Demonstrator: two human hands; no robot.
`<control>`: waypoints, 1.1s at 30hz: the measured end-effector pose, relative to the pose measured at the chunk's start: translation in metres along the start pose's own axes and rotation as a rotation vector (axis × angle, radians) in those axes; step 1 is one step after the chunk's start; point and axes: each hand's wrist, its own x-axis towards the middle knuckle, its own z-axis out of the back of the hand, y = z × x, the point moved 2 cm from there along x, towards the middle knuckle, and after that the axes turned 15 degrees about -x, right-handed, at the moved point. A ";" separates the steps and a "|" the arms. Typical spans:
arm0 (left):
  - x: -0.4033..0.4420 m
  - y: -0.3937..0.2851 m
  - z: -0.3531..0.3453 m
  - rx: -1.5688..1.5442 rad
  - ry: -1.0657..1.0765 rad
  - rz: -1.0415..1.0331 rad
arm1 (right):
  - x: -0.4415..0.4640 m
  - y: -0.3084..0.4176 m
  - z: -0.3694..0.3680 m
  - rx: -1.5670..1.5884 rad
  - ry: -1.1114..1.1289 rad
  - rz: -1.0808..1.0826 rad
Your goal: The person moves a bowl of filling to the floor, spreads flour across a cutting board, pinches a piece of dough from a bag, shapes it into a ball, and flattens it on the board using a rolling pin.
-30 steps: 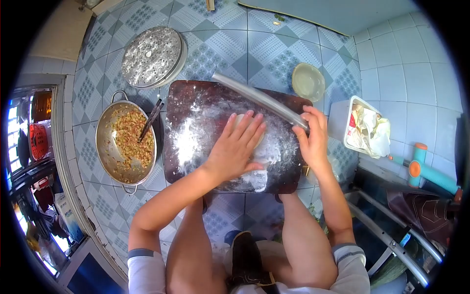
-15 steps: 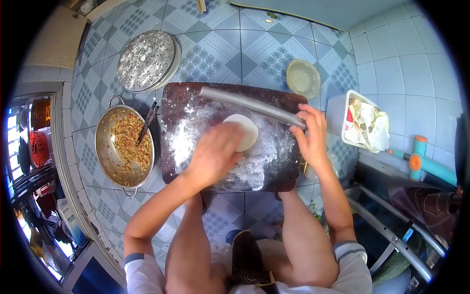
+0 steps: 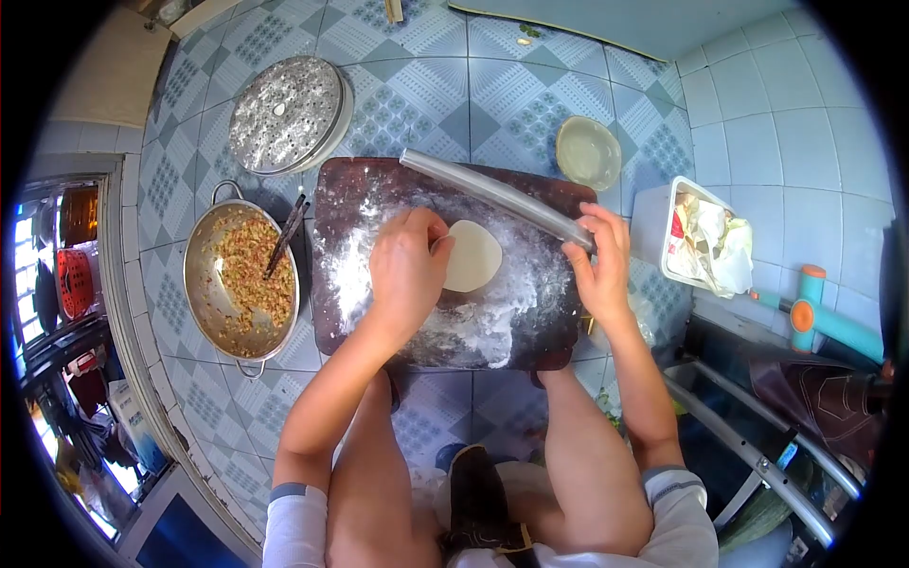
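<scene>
A thin round dough wrapper (image 3: 473,257) lies at the middle of the dark, floured board (image 3: 350,322). My left hand (image 3: 407,257) pinches its left edge between thumb and curled fingers. Across the board's upper right side slants a smooth metallic-looking rolling pin (image 3: 492,194). Its near right end is gripped by my right hand (image 3: 603,254), thumb below and fingers over the top. The pin's far end rests at or just above the board's back edge; I cannot tell which. Pin and wrapper are apart.
Left of the board stands a metal pan (image 3: 194,275) of chopped filling (image 3: 251,275) with chopsticks (image 3: 286,237) in it. A floured, perforated steamer tray (image 3: 286,114) sits behind. To the right are a bowl (image 3: 587,153) and a white bin (image 3: 653,227) with crumpled plastic.
My left hand has moved slightly left, from over the wrapper to its left edge, and its fingers have curled in. The rolling pin's far end has shifted a little right and up.
</scene>
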 end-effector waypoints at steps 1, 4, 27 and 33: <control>0.000 0.000 -0.001 -0.048 0.008 0.029 | 0.000 0.000 0.000 -0.001 -0.001 -0.001; -0.002 -0.002 0.002 -0.329 -0.008 0.115 | -0.001 -0.001 0.000 0.001 -0.007 -0.008; -0.030 -0.005 0.050 0.146 -0.307 -0.443 | 0.024 0.039 0.002 -0.125 0.136 0.369; -0.035 0.041 0.024 0.441 -0.141 -0.141 | 0.026 0.044 -0.020 -0.202 0.159 0.470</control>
